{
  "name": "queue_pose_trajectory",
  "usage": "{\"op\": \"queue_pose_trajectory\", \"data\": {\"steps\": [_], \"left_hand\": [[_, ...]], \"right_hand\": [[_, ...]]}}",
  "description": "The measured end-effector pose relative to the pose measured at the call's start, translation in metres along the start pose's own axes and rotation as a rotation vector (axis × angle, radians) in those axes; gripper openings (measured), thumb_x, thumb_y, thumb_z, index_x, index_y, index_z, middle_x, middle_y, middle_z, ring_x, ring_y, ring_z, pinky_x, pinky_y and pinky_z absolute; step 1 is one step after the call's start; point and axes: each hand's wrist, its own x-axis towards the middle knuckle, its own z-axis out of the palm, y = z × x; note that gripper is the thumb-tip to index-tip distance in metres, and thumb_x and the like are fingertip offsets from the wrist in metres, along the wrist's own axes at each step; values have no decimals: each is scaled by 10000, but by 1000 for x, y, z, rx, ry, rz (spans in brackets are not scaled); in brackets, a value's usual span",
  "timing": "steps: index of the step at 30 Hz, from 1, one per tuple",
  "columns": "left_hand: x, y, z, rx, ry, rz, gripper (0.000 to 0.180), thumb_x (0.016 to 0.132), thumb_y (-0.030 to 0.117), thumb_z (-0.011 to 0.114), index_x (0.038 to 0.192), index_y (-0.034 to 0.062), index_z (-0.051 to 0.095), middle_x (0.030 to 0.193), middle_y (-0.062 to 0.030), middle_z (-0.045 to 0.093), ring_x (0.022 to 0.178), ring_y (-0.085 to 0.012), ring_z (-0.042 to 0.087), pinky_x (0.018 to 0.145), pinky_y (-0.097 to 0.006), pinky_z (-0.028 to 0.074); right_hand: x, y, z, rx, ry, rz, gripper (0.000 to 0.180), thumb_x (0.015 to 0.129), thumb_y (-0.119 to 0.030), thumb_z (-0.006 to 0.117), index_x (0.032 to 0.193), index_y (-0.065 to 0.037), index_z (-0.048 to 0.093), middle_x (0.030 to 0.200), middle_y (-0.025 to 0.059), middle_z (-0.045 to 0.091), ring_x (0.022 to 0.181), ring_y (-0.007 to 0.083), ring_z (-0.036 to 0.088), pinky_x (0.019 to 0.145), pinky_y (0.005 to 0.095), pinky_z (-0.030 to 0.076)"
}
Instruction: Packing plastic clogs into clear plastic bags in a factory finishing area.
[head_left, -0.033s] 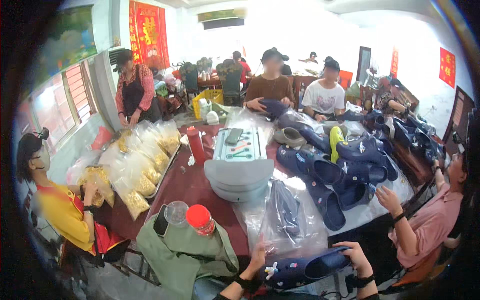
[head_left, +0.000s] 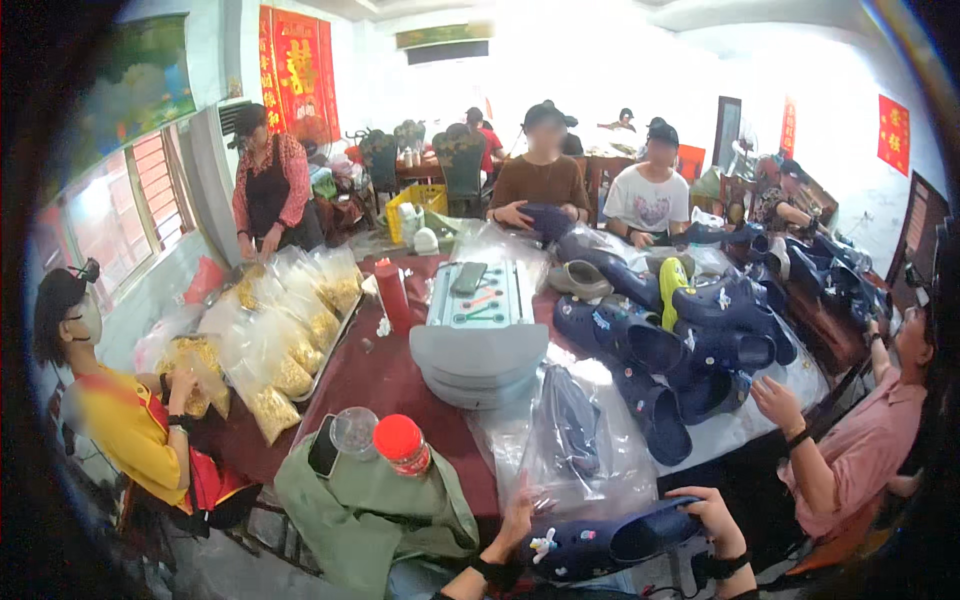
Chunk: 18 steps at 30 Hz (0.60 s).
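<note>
A navy clog [head_left: 612, 545] decorated with small charms lies sideways in front of me, low in the view. My right hand [head_left: 715, 520] grips it by the heel end, fingers over the rim. Beside its toe, my left hand [head_left: 513, 525] pinches the near left edge of a clear plastic bag [head_left: 625, 470]; its fingertips are partly blurred. Inside that bag rests another navy clog [head_left: 570, 425], seen through the plastic.
Navy clogs [head_left: 735, 345] are heaped to the right, near a pink-sleeved co-worker [head_left: 850, 440]. A grey plastic case [head_left: 480, 360] stands mid-table. Leftward are a red-lidded jar [head_left: 402, 445], green cloth [head_left: 370, 510] and filled bags [head_left: 285, 370]. Other people sit or stand around.
The clog and my hands have barely shifted. The bag's near edge sits slightly differently.
</note>
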Motion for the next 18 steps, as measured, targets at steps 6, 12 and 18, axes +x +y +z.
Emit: {"op": "queue_pose_trajectory", "data": {"steps": [6,12,18], "left_hand": [[3,20,8,-45,99,-159,713,957,468,380,1471,127,23,1205,-214,517,1051,-310,569,892,-434,487],[1,-5,-28,-59,138,-193,718,947,492,388,1467,101,86,1189,-235,535,1027,-328,581,881,-430,495],[-3,-10,-30,257,150,35,524,1001,351,277,1374,-14,318,1219,-156,540,1102,-254,542,985,-373,403]], "right_hand": [[-8,-6,4,24,67,10,373,651,44,537,1004,55,658,868,71,656,751,137,595,716,228,464],[-7,3,24,110,145,-37,382,630,28,545,991,40,668,909,72,660,805,147,595,748,239,451],[-16,9,28,89,312,-134,346,678,74,542,1003,32,654,942,66,656,859,136,584,790,242,441]]}}
